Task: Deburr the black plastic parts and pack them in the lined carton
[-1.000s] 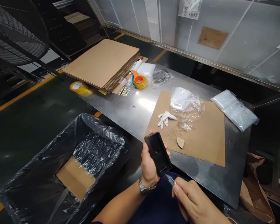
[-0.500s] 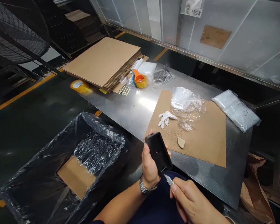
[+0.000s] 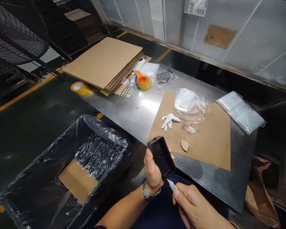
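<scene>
My left hand (image 3: 153, 170) is closed around a black rectangular open-faced case (image 3: 161, 156), its hollow side turned up toward me. A small round hole shows in the case's floor. In my right hand (image 3: 192, 202) is a utility knife with a pale metal blade (image 3: 171, 184); its tip is at the lower edge of the case. Whether the blade touches the case I cannot tell. Beyond my hands, a white glove (image 3: 170, 121) and a small tan wedge-shaped block (image 3: 184, 145) lie on a flat cardboard sheet (image 3: 212, 143).
Left of me stands a bin lined with black plastic (image 3: 35, 178), a cardboard piece (image 3: 78, 181) inside. The metal table (image 3: 124, 117) carries stacked cardboard (image 3: 105, 62), an orange tape dispenser (image 3: 142, 81), a tape roll (image 3: 79, 87), clear plastic bags (image 3: 190, 103) and a plastic-wrapped bundle (image 3: 240, 112).
The case has tilted slightly in my left hand, so its inner wall and hole show more clearly. The knife tip stays near its lower edge.
</scene>
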`<move>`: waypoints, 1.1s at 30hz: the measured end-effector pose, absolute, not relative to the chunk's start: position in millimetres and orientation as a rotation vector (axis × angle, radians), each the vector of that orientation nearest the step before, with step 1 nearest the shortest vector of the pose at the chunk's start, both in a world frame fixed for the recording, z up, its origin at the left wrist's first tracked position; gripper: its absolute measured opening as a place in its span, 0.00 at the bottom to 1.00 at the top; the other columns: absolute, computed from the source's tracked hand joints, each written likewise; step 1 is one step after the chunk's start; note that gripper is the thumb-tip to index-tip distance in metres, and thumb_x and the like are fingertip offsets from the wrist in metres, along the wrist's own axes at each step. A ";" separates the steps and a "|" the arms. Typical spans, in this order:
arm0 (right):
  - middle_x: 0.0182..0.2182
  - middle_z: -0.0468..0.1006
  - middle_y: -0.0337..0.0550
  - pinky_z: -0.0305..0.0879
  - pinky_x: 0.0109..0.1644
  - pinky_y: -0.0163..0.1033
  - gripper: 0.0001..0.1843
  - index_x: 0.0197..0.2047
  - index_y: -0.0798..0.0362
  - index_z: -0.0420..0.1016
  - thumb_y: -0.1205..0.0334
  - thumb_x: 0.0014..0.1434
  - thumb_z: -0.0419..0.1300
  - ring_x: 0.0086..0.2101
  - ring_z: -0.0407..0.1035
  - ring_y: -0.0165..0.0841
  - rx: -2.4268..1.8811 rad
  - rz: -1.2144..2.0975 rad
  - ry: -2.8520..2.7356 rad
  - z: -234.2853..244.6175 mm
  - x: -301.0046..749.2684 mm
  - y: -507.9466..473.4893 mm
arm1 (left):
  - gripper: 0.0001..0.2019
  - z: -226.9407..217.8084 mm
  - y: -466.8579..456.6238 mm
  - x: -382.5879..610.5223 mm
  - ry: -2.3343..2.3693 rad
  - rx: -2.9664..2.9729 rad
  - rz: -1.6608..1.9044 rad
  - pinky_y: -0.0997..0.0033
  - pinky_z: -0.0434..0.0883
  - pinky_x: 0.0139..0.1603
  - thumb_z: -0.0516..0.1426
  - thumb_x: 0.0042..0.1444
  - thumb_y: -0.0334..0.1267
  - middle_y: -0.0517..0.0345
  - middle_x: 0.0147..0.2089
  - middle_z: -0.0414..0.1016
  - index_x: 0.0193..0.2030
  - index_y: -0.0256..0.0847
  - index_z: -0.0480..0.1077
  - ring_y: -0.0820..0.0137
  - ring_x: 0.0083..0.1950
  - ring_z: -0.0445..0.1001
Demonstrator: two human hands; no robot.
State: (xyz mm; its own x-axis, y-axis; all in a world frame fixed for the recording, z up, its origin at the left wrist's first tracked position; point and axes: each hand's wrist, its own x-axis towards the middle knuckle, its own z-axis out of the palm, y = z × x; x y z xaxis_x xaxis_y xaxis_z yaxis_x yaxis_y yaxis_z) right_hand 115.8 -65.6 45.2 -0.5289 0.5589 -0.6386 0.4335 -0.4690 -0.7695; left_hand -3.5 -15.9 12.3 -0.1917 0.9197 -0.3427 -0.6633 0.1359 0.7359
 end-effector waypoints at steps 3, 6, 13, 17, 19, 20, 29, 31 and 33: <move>0.08 0.56 0.25 0.52 0.20 0.25 0.21 0.29 0.53 0.58 0.49 0.64 0.37 0.10 0.52 0.20 -1.479 2.152 -1.533 45.2 113.5 -66.7 | 0.25 11.5 -16.0 -2.7 1.003 0.329 1.487 0.70 0.70 0.25 0.41 0.59 0.51 0.57 0.29 0.72 0.62 0.48 0.50 0.70 0.25 0.71; 0.09 0.56 0.25 0.51 0.19 0.25 0.21 0.30 0.53 0.59 0.48 0.64 0.37 0.10 0.52 0.20 -1.477 2.134 -1.508 44.7 112.8 -69.1 | 0.25 13.0 -16.1 -2.9 1.013 0.306 1.493 0.71 0.70 0.24 0.41 0.59 0.51 0.57 0.29 0.72 0.62 0.48 0.50 0.70 0.25 0.71; 0.08 0.55 0.24 0.54 0.23 0.25 0.20 0.30 0.53 0.59 0.50 0.65 0.37 0.09 0.52 0.19 -1.513 2.090 -1.514 43.5 115.3 -72.5 | 0.25 17.6 -16.5 -3.7 0.988 0.290 1.485 0.72 0.69 0.24 0.41 0.59 0.51 0.57 0.29 0.72 0.62 0.50 0.48 0.71 0.25 0.71; 0.08 0.55 0.24 0.54 0.22 0.25 0.20 0.29 0.52 0.59 0.50 0.65 0.37 0.09 0.52 0.19 -1.530 2.093 -1.535 43.0 114.5 -72.7 | 0.25 17.0 -16.7 -3.5 0.999 0.309 1.484 0.72 0.69 0.24 0.39 0.59 0.51 0.57 0.28 0.72 0.62 0.49 0.48 0.71 0.25 0.70; 0.08 0.56 0.25 0.52 0.21 0.26 0.20 0.30 0.52 0.59 0.50 0.65 0.37 0.09 0.52 0.19 -1.553 2.091 -1.566 42.8 114.3 -72.8 | 0.25 15.6 -17.3 -3.9 1.002 0.330 1.492 0.71 0.69 0.24 0.39 0.59 0.51 0.57 0.28 0.72 0.62 0.48 0.48 0.70 0.25 0.71; 0.09 0.57 0.25 0.52 0.20 0.26 0.20 0.30 0.52 0.59 0.50 0.65 0.37 0.09 0.52 0.19 -1.568 2.086 -1.584 42.7 114.3 -73.0 | 0.26 14.7 -17.7 -4.2 1.001 0.341 1.497 0.71 0.69 0.24 0.40 0.59 0.51 0.57 0.29 0.72 0.62 0.48 0.48 0.70 0.25 0.71; 0.11 0.60 0.27 0.53 0.22 0.28 0.21 0.32 0.52 0.62 0.49 0.64 0.38 0.11 0.53 0.21 -1.625 2.039 -1.643 44.2 115.2 -72.3 | 0.28 8.1 -21.1 -5.4 1.005 0.414 1.523 0.70 0.70 0.22 0.42 0.57 0.53 0.57 0.31 0.72 0.63 0.48 0.46 0.69 0.25 0.71; 0.10 0.59 0.26 0.52 0.22 0.28 0.21 0.32 0.52 0.62 0.49 0.64 0.38 0.11 0.53 0.21 -1.611 2.057 -1.623 44.6 114.2 -71.6 | 0.28 8.2 -21.3 -5.3 1.010 0.420 1.520 0.70 0.70 0.23 0.42 0.57 0.53 0.57 0.30 0.72 0.63 0.49 0.46 0.69 0.25 0.71; 0.10 0.58 0.26 0.52 0.22 0.28 0.21 0.31 0.52 0.61 0.48 0.64 0.38 0.11 0.52 0.21 -1.591 2.081 -1.594 44.4 112.7 -70.7 | 0.28 8.5 -21.7 -5.3 1.023 0.408 1.517 0.69 0.70 0.24 0.42 0.57 0.53 0.57 0.30 0.73 0.64 0.49 0.46 0.69 0.26 0.71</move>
State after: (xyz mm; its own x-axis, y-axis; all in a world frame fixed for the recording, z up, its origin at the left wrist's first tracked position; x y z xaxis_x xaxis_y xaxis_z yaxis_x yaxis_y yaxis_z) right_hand 112.7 -70.7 44.4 -0.4596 0.5898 -0.6640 0.4873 -0.4575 -0.7437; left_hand -5.3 -21.7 8.5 -0.2376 0.9264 -0.2920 -0.6180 0.0877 0.7813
